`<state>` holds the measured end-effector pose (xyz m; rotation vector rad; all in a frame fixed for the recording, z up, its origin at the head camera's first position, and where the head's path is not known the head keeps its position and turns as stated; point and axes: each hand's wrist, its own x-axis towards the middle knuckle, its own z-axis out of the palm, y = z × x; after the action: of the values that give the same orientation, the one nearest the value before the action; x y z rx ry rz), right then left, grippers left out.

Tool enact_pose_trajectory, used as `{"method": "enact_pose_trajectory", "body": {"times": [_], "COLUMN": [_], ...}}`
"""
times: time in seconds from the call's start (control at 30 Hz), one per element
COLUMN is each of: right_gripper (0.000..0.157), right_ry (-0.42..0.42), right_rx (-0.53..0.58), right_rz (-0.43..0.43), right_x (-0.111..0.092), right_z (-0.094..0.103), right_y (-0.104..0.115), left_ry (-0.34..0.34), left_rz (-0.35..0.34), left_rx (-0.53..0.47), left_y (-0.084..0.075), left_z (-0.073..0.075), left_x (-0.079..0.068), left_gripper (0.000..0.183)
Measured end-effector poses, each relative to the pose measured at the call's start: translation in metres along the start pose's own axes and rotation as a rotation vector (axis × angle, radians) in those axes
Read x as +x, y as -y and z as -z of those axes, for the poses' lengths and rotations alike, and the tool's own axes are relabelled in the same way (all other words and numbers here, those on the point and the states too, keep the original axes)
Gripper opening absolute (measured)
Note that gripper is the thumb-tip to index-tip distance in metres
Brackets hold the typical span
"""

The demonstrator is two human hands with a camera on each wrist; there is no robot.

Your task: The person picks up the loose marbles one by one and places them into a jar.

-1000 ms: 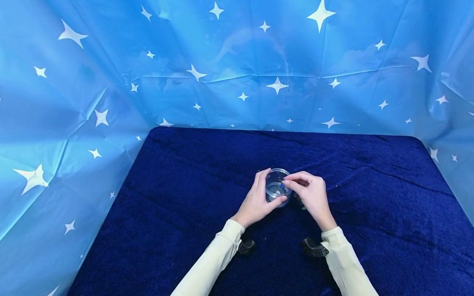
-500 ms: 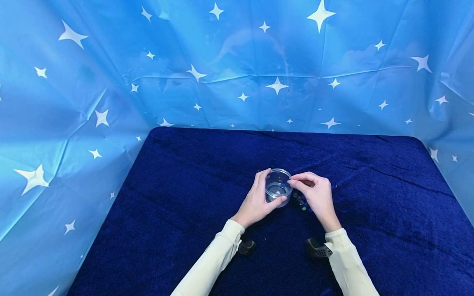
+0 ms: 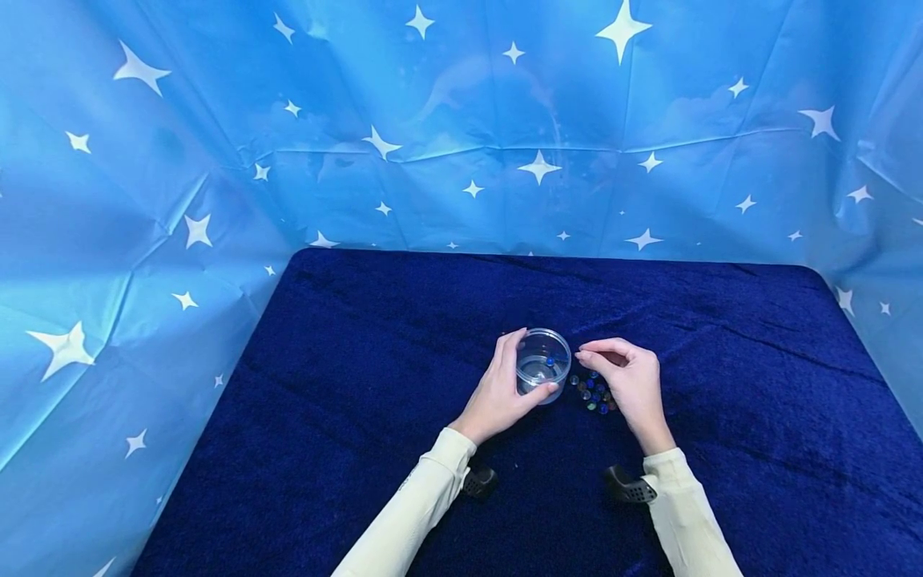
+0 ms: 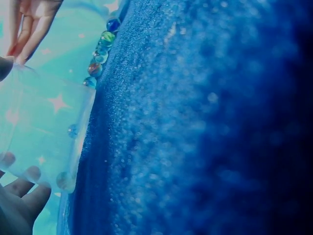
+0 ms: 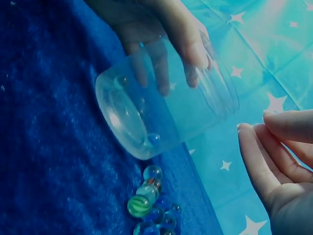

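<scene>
A clear plastic jar (image 3: 542, 385) stands on the cloth with its mouth up. My left hand (image 3: 497, 393) grips its side, fingers round the far wall and thumb at the near rim. Inside, a blue marble (image 3: 550, 362) lies at the bottom; the right wrist view shows a second, darker marble (image 5: 122, 81) there too. My right hand (image 3: 623, 373) hovers just right of the rim. Its fingertips (image 5: 244, 128) and thumb are a small gap apart with nothing between them. Several loose glass marbles (image 3: 594, 393), blue, green, clear and brownish, lie below that hand.
A dark blue plush cloth (image 3: 404, 320) covers the table. Behind and on both sides hangs a light blue curtain (image 3: 447, 88) with white stars. A black strap-like device (image 3: 629, 486) sits at each wrist, beneath a pale sleeve (image 3: 681, 497).
My right hand has drawn back to the right, away from over the jar's mouth, uncovering the pile of marbles. My left hand and the jar have stayed in place.
</scene>
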<state>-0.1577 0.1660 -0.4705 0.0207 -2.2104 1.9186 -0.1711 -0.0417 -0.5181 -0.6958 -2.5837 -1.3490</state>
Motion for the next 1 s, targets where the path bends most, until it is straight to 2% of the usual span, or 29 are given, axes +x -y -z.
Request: {"method": "enact_pose_trajectory", "body": {"times": [0.5, 1.0], "right_gripper": [0.013, 0.013], "right_ry": [-0.063, -0.072], "right_rx": [-0.052, -0.121], "right_rz": [-0.033, -0.095], "right_x": [0.003, 0.008], "right_z": [0.011, 0.016], "right_y": [-0.021, -0.048], "left_ry": [0.012, 0.012], "left_rz": [0.027, 0.025], "left_rx": [-0.001, 0.004], "left_y": [0.000, -0.001], "left_z": [0.000, 0.000], "left_x": [-0.001, -0.001], "left_gripper": [0.089, 0.090]}}
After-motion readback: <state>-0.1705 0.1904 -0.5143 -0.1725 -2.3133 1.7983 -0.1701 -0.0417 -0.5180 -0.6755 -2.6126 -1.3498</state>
